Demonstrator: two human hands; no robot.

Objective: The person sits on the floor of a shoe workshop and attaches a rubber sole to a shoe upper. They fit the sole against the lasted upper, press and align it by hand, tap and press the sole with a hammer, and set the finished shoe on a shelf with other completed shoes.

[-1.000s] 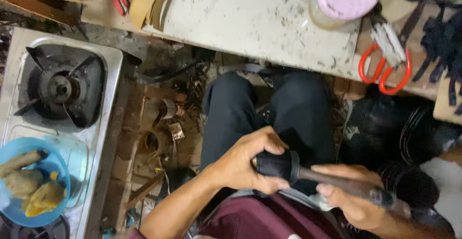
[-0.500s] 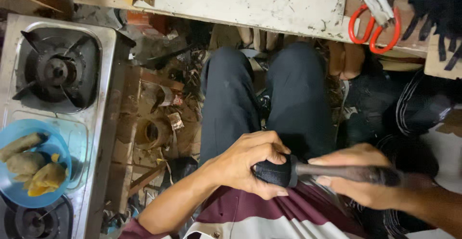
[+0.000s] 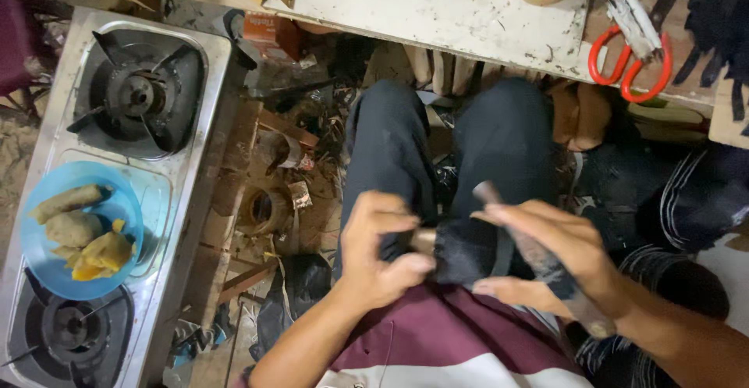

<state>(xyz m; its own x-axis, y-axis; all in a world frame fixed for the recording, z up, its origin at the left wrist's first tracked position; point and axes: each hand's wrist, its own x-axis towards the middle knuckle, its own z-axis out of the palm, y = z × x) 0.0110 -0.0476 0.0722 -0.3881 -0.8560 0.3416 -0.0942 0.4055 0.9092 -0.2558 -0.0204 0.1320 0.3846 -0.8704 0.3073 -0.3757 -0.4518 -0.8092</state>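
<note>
Since half a second ago, both hands have risen slightly in view and the dark object between them has changed its look: earlier a black rounded grip was clasped in the left hand, whereas now a dark sleeve-like piece point(image 3: 468, 251) sits between the two hands over the lap.

Left hand point(image 3: 378, 251): fingers curled inward, thumb pressed toward the fingertips, closed on the left end of the dark piece, where a short pale stub shows. How tight the grasp is cannot be told because of motion blur.

Right hand point(image 3: 558, 259): fingers extended and loosely bent, wrapped over a long dark tool point(image 3: 538, 259) that runs diagonally from far-left to near-right. Its blunt end projects beyond the fingertips; its other end emerges past the wrist. The hand is blurred; the tool appears held, not pinched at the tips.

Surroundings: the person sits with knees in dark trousers below a pale, stained worktop point(image 3: 437, 1) at the far side. Red-handled scissors point(image 3: 632, 48) lie on the bench at far right, beside black strips. A two-burner gas stove point(image 3: 156, 161) stands at the left, well apart from the hands, with a blue bowl point(image 3: 39, 263) of fried food resting on it between the burners. Assorted debris litters the floor between stove and legs.
</note>
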